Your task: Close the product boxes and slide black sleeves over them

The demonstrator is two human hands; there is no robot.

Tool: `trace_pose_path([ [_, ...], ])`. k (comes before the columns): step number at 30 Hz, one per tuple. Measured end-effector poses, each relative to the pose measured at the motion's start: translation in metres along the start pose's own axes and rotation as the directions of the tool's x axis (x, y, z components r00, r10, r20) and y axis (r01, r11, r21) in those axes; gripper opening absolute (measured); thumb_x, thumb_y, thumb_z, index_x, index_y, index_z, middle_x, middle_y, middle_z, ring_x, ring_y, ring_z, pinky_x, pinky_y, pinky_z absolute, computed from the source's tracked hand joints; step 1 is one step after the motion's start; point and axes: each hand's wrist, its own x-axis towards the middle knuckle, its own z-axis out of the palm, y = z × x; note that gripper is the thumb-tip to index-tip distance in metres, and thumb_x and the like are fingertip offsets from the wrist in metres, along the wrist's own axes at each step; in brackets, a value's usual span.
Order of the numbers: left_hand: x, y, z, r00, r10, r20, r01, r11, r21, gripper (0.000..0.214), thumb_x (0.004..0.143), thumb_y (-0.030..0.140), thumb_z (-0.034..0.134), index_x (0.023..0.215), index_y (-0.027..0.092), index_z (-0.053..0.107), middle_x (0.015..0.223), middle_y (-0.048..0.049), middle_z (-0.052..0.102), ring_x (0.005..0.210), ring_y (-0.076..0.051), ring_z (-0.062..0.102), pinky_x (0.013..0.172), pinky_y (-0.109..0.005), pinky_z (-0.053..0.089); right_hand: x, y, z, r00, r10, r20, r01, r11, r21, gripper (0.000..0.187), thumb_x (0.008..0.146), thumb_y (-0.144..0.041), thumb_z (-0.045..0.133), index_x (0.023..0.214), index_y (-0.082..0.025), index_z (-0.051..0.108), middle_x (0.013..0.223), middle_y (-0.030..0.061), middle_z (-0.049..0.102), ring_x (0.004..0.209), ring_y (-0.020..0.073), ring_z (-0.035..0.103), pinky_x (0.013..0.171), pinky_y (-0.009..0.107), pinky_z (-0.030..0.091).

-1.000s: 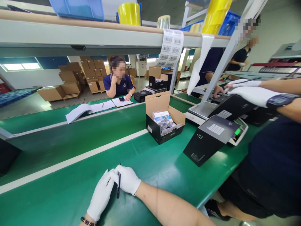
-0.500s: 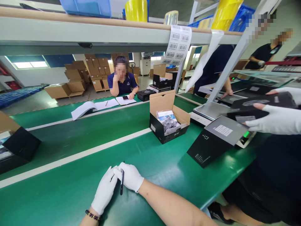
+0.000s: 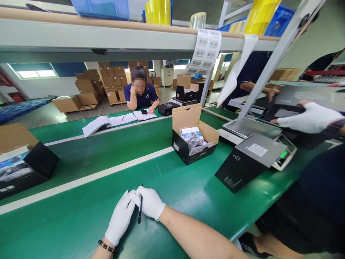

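Tool (image 3: 140, 209), perhaps a pen, in right hand (image 3: 150, 203), left hand (image 3: 119, 219) alongside

A slim black pen (image 3: 139, 213) is being held in a white-gloved right hand (image 3: 151, 204) over a green work surface (image 3: 185, 190), its shaft being slanted slightly, its near end being pointed toward the wearer and left uncovered.

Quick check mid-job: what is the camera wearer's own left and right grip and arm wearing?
Left grip: white glove, dark beaded bracelet. Right grip: matching white glove, bare forearm with no sleeve in view.
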Motion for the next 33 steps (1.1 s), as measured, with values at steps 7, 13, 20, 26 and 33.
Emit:
trace_pose_path([
  [7, -0.0021, 0.0, -0.0013, 0.999, -0.043, 0.009, 0.043, 0.999, 0.021, 0.046, 0.091, 0.044, 0.035, 0.116, 0.022, 0.067, 0.135, -0.0012, 0.057, 0.137, -0.026, 0.038, 0.118, -0.048, 0.025, -0.0002, -0.0014, 0.0016, 1.0, -0.016, -0.008, 0.016, 1.0, 0.002, 0.027, 0.092, -0.041, 0.05, 0.074, -0.021, 0.055, 0.067, -0.0013, 0.06, 0.063, 0.0138, 0.056, 0.062, 0.024, 0.041],
  [13, -0.0005, -0.002, 0.0004, 1.0, 0.01, 0.002, -0.01, 1.0, 0.012, 0.041, 0.092, 0.041, 0.037, 0.114, 0.024, 0.068, 0.132, -0.0014, 0.059, 0.133, -0.024, 0.045, 0.118, -0.046, 0.025, 0.0006, 0.0, 0.0011, 1.0, -0.009, -0.004, 0.009, 1.0, 0.003, 0.03, 0.092, -0.043, 0.048, 0.073, -0.021, 0.054, 0.065, -0.0013, 0.059, 0.06, 0.0136, 0.055, 0.058, 0.024, 0.04],
  [20, 0.0003, -0.0022, 0.0009, 1.0, -0.005, 0.031, 0.004, 1.0, 0.022, 0.044, 0.093, 0.042, 0.034, 0.117, 0.023, 0.066, 0.136, -0.0015, 0.056, 0.135, -0.024, 0.041, 0.12, -0.048, 0.022, 0.0003, -0.0012, -0.0003, 1.0, -0.008, -0.013, 0.008, 1.0, 0.012, 0.025, 0.091, -0.037, 0.05, 0.072, -0.022, 0.053, 0.066, -0.0015, 0.06, 0.062, 0.0141, 0.056, 0.061, 0.024, 0.041],
  [26, 0.0003, -0.0086, 0.004, 0.999, -0.025, 0.021, 0.024, 0.999, 0.032, 0.044, 0.093, 0.044, 0.036, 0.117, 0.023, 0.066, 0.137, -0.0011, 0.055, 0.139, -0.026, 0.035, 0.118, -0.05, 0.024, -0.0005, -0.0021, -0.0011, 1.0, -0.011, -0.023, 0.012, 1.0, 0.023, 0.023, 0.09, -0.036, 0.052, 0.072, -0.021, 0.054, 0.066, -0.0014, 0.06, 0.062, 0.0142, 0.057, 0.06, 0.023, 0.041],
  [33, 0.0016, -0.003, 0.0013, 0.998, 0.059, 0.011, -0.06, 0.998, 0.019, 0.037, 0.094, 0.037, 0.037, 0.108, 0.026, 0.069, 0.13, 0.0005, 0.061, 0.13, -0.021, 0.048, 0.119, -0.048, 0.023, 0.0007, -0.0002, -0.0012, 0.999, -0.03, -0.038, 0.031, 0.999, 0.036, 0.027, 0.09, -0.04, 0.052, 0.07, -0.022, 0.051, 0.064, -0.0018, 0.059, 0.061, 0.0143, 0.056, 0.061, 0.024, 0.041],
])
